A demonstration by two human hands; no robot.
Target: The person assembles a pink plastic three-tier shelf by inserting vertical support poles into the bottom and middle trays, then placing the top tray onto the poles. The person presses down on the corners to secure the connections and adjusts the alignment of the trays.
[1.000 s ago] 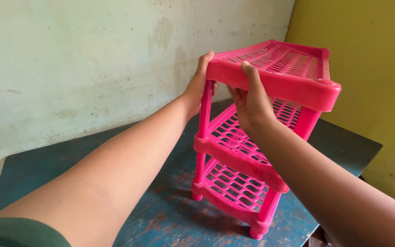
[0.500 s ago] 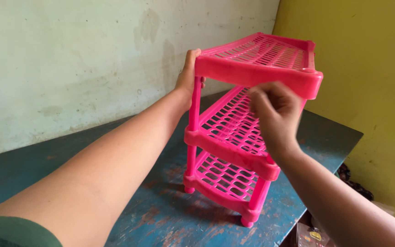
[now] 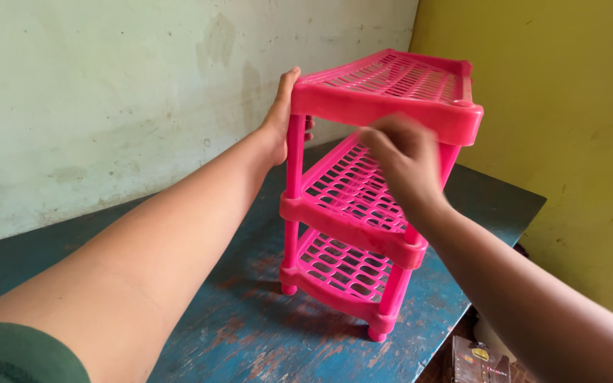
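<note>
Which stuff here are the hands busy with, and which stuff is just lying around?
Busy with:
- pink three-shelf rack, standing on the table
- left hand, gripping the top shelf's left end
- right hand, blurred, in front of the top shelf's front edge

Just lying around:
- blue table with worn paint
- dark packet low down beyond the table's edge
</note>
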